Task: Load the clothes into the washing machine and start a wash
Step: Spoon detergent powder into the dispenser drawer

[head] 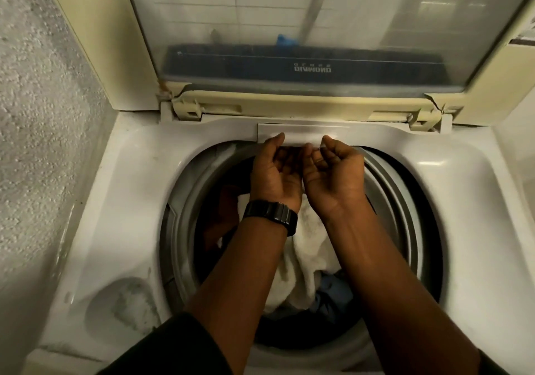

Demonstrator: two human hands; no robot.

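The top-loading washing machine (124, 201) stands open, its clear lid (289, 12) raised at the back. Inside the drum (405, 206) lie a white towel (307, 256), a blue garment (333, 290) and a dark reddish piece (223, 209). Both my arms reach across the drum to the white drawer panel (304, 131) in the back rim. My left hand (275, 172), with a black watch on the wrist, and my right hand (333, 172) are palm-up, thumbs on the panel's front, fingers curled at its lower edge. The fingertips are partly hidden.
A rough plastered wall (34, 114) runs close along the left side. A shallow stained recess (121, 302) sits in the machine's top at the near left. The lid's cracked hinges (188, 108) are at the back corners. A cream panel stands at the right.
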